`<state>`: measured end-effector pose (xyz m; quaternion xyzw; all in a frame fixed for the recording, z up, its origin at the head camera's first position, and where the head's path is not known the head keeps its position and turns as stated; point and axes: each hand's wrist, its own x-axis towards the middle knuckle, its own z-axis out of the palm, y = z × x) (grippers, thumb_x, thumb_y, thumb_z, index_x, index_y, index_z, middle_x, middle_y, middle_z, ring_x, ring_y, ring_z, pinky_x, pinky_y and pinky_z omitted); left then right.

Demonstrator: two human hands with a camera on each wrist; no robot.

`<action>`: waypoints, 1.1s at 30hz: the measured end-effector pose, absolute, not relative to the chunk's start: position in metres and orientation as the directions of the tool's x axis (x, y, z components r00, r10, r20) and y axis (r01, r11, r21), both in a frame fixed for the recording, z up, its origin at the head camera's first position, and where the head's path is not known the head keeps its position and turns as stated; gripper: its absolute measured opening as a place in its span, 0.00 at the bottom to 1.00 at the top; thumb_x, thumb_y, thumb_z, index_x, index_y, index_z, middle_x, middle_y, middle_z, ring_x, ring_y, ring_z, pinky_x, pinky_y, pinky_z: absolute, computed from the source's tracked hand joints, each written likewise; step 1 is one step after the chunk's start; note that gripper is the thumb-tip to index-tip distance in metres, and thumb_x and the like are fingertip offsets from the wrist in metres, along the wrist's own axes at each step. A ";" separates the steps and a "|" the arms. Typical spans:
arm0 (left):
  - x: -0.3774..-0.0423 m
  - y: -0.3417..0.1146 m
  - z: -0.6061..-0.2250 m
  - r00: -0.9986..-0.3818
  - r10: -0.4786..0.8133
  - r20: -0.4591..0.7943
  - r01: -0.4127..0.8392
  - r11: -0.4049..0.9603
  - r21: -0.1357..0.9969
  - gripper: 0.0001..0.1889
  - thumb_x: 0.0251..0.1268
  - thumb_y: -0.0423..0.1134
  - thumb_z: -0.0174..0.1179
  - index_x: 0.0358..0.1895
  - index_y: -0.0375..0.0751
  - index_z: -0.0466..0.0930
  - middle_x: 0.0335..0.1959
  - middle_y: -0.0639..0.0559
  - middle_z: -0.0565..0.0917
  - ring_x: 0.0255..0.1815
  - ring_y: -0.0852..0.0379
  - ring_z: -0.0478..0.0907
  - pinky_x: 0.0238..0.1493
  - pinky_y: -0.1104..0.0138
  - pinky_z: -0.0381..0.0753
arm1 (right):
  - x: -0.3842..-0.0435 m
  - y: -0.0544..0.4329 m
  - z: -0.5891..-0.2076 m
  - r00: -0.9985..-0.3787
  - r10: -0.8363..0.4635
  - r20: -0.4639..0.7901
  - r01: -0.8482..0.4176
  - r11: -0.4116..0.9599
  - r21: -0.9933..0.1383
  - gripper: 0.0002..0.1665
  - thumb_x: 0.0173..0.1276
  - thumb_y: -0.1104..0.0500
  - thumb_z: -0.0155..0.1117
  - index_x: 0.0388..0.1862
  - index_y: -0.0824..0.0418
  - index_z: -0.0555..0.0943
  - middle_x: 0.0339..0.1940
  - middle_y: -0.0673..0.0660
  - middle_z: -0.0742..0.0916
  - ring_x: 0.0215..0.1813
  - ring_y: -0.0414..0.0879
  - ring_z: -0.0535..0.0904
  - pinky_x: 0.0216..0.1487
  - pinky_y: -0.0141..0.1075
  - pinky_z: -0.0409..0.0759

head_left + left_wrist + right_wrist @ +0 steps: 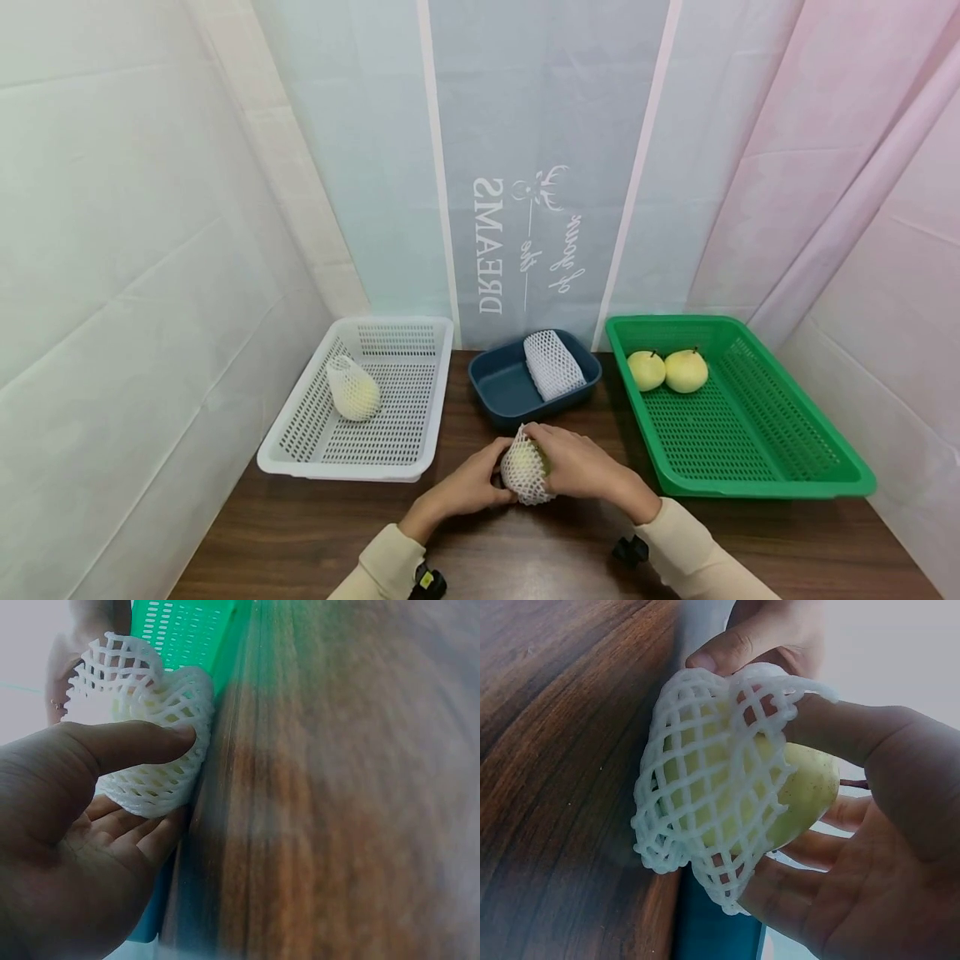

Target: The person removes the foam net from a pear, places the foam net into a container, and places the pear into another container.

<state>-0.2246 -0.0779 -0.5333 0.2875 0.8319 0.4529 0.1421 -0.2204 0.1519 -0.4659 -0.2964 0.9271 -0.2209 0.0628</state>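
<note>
A pale yellow-green pear [810, 787] sits partly inside a white foam net sleeve [525, 475], low over the brown table in front of me. Its stem end sticks out of the net toward my right palm in the right wrist view. My left hand [472, 483] holds the netted side, the thumb lying over the foam and the fingers beneath, as the left wrist view shows. From the other side my right hand [581, 462] grips the pear and the net's edge between thumb and fingers. The pear's far side is hidden by the net.
A white basket [348, 471] on the left holds one netted pear [356, 396]. Behind my hands, a dark blue bin [498, 392] contains more white foam nets [553, 364]. Two bare pears [686, 371] lie in the green basket [757, 487] at right. Fabric walls enclose the table.
</note>
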 end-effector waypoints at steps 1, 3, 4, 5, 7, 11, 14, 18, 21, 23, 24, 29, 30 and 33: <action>-0.224 -0.077 -0.533 -0.801 0.598 0.010 0.321 0.416 0.851 0.41 0.65 0.32 0.73 0.79 0.46 0.64 0.77 0.48 0.72 0.77 0.50 0.72 0.74 0.61 0.75 | -0.220 0.152 -0.466 -0.819 -0.573 0.015 -0.517 0.727 -0.452 0.43 0.53 0.63 0.85 0.68 0.62 0.77 0.57 0.60 0.87 0.50 0.53 0.85 0.46 0.51 0.85; -0.224 -0.077 -0.532 -0.806 0.591 0.004 0.303 0.407 0.861 0.40 0.65 0.31 0.73 0.79 0.47 0.65 0.78 0.49 0.72 0.78 0.49 0.71 0.74 0.61 0.75 | -0.220 0.152 -0.465 -0.825 -0.565 0.013 -0.507 0.729 -0.460 0.43 0.52 0.65 0.84 0.69 0.63 0.76 0.59 0.62 0.87 0.51 0.54 0.85 0.47 0.52 0.85; -0.223 -0.077 -0.532 -0.808 0.589 0.001 0.295 0.403 0.866 0.40 0.66 0.31 0.72 0.79 0.48 0.65 0.78 0.49 0.72 0.78 0.49 0.71 0.75 0.61 0.75 | -0.220 0.152 -0.464 -0.826 -0.563 0.013 -0.503 0.727 -0.467 0.44 0.52 0.66 0.83 0.69 0.64 0.76 0.59 0.62 0.87 0.52 0.54 0.85 0.48 0.53 0.85; -0.223 -0.076 -0.531 -0.809 0.588 0.004 0.294 0.400 0.868 0.40 0.66 0.31 0.72 0.79 0.47 0.65 0.78 0.48 0.72 0.79 0.48 0.71 0.75 0.60 0.75 | -0.220 0.153 -0.464 -0.829 -0.560 0.012 -0.498 0.728 -0.472 0.44 0.51 0.67 0.82 0.69 0.65 0.76 0.60 0.63 0.86 0.52 0.55 0.85 0.49 0.54 0.85; -0.223 -0.076 -0.531 -0.812 0.584 0.006 0.293 0.398 0.869 0.39 0.67 0.30 0.71 0.79 0.47 0.65 0.78 0.48 0.72 0.79 0.48 0.71 0.75 0.61 0.75 | -0.221 0.153 -0.463 -0.831 -0.557 0.011 -0.492 0.726 -0.480 0.44 0.50 0.69 0.82 0.69 0.65 0.77 0.61 0.64 0.86 0.54 0.55 0.85 0.51 0.54 0.85; -0.223 -0.076 -0.531 -0.817 0.577 0.017 0.301 0.400 0.866 0.37 0.68 0.30 0.70 0.79 0.47 0.66 0.78 0.48 0.73 0.78 0.48 0.72 0.74 0.62 0.76 | -0.221 0.152 -0.462 -0.831 -0.556 0.015 -0.491 0.721 -0.489 0.44 0.50 0.69 0.82 0.69 0.66 0.77 0.62 0.65 0.86 0.56 0.56 0.85 0.52 0.54 0.86; -0.223 -0.076 -0.530 -0.822 0.568 0.031 0.308 0.399 0.864 0.35 0.69 0.30 0.69 0.78 0.46 0.68 0.77 0.47 0.74 0.76 0.48 0.74 0.72 0.63 0.77 | -0.222 0.153 -0.460 -0.829 -0.558 0.021 -0.496 0.718 -0.489 0.44 0.51 0.68 0.82 0.69 0.68 0.77 0.63 0.66 0.86 0.57 0.57 0.85 0.53 0.53 0.86; -0.223 -0.076 -0.530 -0.830 0.555 0.060 0.319 0.383 0.867 0.31 0.70 0.29 0.68 0.75 0.42 0.71 0.73 0.43 0.77 0.72 0.46 0.79 0.67 0.63 0.82 | -0.223 0.154 -0.458 -0.823 -0.566 0.037 -0.512 0.713 -0.479 0.43 0.55 0.66 0.82 0.70 0.68 0.77 0.65 0.67 0.85 0.60 0.58 0.84 0.54 0.52 0.86; -0.224 -0.076 -0.531 -0.838 0.539 0.083 0.324 0.370 0.871 0.27 0.71 0.28 0.67 0.72 0.40 0.73 0.70 0.40 0.80 0.68 0.44 0.82 0.65 0.61 0.84 | -0.224 0.155 -0.456 -0.813 -0.579 0.055 -0.533 0.703 -0.470 0.41 0.56 0.64 0.81 0.70 0.67 0.78 0.65 0.66 0.85 0.59 0.57 0.84 0.52 0.51 0.87; -0.224 -0.076 -0.531 -0.849 0.522 0.083 0.317 0.377 0.870 0.25 0.71 0.29 0.67 0.70 0.41 0.75 0.69 0.41 0.82 0.67 0.46 0.83 0.64 0.63 0.84 | -0.225 0.156 -0.455 -0.805 -0.589 0.067 -0.547 0.695 -0.466 0.41 0.57 0.64 0.81 0.70 0.65 0.79 0.65 0.65 0.85 0.59 0.57 0.84 0.52 0.50 0.87; -0.224 -0.076 -0.531 -0.853 0.516 0.084 0.315 0.379 0.870 0.24 0.71 0.29 0.67 0.68 0.41 0.76 0.67 0.42 0.83 0.66 0.47 0.84 0.63 0.63 0.84 | -0.225 0.157 -0.455 -0.803 -0.592 0.070 -0.552 0.693 -0.464 0.41 0.57 0.63 0.81 0.70 0.65 0.79 0.66 0.65 0.85 0.60 0.58 0.84 0.52 0.50 0.87; -0.225 -0.076 -0.531 -0.867 0.488 0.100 0.325 0.402 0.856 0.18 0.71 0.29 0.68 0.61 0.41 0.81 0.59 0.43 0.89 0.58 0.51 0.88 0.57 0.66 0.86 | -0.226 0.159 -0.454 -0.791 -0.605 0.091 -0.573 0.681 -0.456 0.40 0.56 0.60 0.81 0.70 0.62 0.80 0.66 0.65 0.85 0.62 0.59 0.84 0.54 0.50 0.86; -0.225 -0.076 -0.531 -0.869 0.483 0.108 0.331 0.406 0.852 0.17 0.70 0.29 0.68 0.59 0.41 0.82 0.58 0.43 0.89 0.57 0.52 0.88 0.56 0.66 0.86 | -0.226 0.159 -0.453 -0.790 -0.605 0.095 -0.575 0.679 -0.456 0.40 0.56 0.60 0.81 0.69 0.61 0.80 0.66 0.64 0.85 0.62 0.58 0.84 0.54 0.50 0.86; -0.226 -0.076 -0.531 -0.874 0.467 0.130 0.350 0.423 0.836 0.14 0.70 0.28 0.67 0.55 0.41 0.83 0.54 0.44 0.91 0.52 0.56 0.89 0.52 0.69 0.87 | -0.226 0.160 -0.451 -0.790 -0.602 0.116 -0.581 0.676 -0.453 0.39 0.55 0.61 0.82 0.68 0.61 0.81 0.66 0.63 0.85 0.61 0.57 0.84 0.53 0.48 0.86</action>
